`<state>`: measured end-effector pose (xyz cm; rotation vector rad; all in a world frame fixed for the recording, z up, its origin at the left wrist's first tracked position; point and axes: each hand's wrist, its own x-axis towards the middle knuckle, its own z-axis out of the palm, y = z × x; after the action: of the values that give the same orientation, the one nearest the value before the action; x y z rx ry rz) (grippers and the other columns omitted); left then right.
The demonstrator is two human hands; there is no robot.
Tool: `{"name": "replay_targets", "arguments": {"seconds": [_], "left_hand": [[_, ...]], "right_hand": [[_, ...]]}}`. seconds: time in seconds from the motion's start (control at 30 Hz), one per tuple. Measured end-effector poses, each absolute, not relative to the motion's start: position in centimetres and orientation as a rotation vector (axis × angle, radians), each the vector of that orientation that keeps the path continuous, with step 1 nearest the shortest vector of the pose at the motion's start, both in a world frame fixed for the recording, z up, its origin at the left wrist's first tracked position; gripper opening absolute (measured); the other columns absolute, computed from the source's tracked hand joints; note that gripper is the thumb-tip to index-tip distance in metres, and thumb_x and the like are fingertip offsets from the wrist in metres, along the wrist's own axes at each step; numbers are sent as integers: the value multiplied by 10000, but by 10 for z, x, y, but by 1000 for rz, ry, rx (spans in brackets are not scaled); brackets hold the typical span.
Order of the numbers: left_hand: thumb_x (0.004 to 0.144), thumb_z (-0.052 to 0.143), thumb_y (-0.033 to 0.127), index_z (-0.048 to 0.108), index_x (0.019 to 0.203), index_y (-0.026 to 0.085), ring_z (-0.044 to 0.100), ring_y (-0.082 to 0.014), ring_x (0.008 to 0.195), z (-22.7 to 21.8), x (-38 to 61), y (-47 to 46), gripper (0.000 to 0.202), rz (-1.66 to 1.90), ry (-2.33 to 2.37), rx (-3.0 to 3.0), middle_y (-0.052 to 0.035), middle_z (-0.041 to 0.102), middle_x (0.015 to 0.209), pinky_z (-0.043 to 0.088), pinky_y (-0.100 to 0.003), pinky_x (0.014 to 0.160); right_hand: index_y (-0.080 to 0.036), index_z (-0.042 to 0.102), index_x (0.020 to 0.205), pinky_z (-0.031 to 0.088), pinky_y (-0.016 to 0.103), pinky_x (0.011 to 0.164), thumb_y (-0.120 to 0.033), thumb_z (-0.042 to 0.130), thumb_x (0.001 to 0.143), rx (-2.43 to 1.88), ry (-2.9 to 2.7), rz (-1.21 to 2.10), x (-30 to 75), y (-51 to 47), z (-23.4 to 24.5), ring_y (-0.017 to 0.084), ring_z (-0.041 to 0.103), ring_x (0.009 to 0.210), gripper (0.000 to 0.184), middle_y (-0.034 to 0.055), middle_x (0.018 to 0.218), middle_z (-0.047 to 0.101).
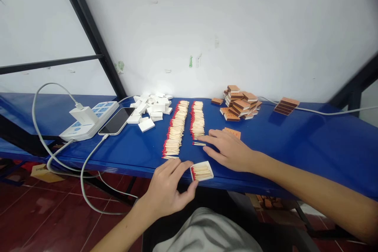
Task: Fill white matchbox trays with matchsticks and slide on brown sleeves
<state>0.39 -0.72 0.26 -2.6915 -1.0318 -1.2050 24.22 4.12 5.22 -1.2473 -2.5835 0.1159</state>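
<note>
Between the thumb and fingers of my left hand (170, 185) is a white matchbox tray (210, 170), held at the table's front edge. Several red-tipped matches (202, 172) lie side by side inside it. My right hand (226, 149) reaches over the table with its fingers apart, the fingertips at the near end of the right row of matches (197, 120). A few loose matches (199, 143) lie just under those fingertips; whether the fingers grip any is too small to tell. A longer row of matches (176, 130) lies to the left. An orange matchbox sleeve (233, 132) is partly hidden behind my right hand.
On the blue table (295, 145), a pile of white trays (153, 107) stands back left and a heap of brown matchboxes (240, 103) back right. A stack of matchboxes (286, 106) is further right. At left are a phone (117, 121), a power strip (102, 112) and loose cables (85, 165).
</note>
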Motion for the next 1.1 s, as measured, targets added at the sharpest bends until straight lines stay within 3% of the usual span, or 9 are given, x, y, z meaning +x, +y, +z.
{"name": "replay_targets", "arguments": {"seconds": [0.53,1.1], "left_hand": [[864,605,250,605,1119,160,627,-212,791,2,4,-8,270,-1205,-1035,-2698,-77,668,883,548,-339,721],[861,606,254,609,1111,156,640,-219,797,3,4,-8,268,-1206,-1026,-2683,-81,673,877,558,-347,725]], "right_hand": [[-211,639,1278,371,356,814,-348,442,1013,-1202,-2573,64,243,42,52,219,564,904,357,79,988,601],[-230,570,1357,378,381,813,-413,436,1015,-1271,-2578,45,242,47,48,226,571,894,411,78,1020,582]]}}
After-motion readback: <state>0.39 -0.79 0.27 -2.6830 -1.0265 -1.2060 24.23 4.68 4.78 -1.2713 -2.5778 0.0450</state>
